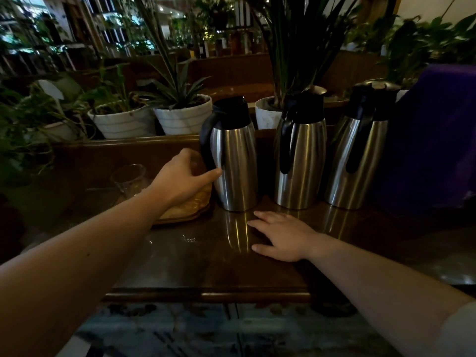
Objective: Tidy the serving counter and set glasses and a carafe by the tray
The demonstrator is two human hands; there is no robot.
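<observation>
The left hand (184, 176) reaches to the left steel carafe (235, 161). Its thumb touches the shiny side just under the black handle, and its fingers curl behind the handle. I cannot tell if it grips tight. The right hand (282, 235) lies flat and spread on the counter (206, 266), just in front of that carafe, touching nothing else.

Under the left wrist sits a tan woven tray (188, 210), partly hidden by the arm. A clear glass (130, 177) stands just left of it, dim and hard to see. Two more carafes stand in a row to the right: the middle carafe (301, 155) and the right carafe (360, 153). A purple thing (435, 140) sits beside the last one, cut off by the edge.

The counter is dark shiny wood, and the carafes show in it like a mirror. Behind it stand white pots (154, 119) with green plants. The room is dark and blurry, with shelves far back.
</observation>
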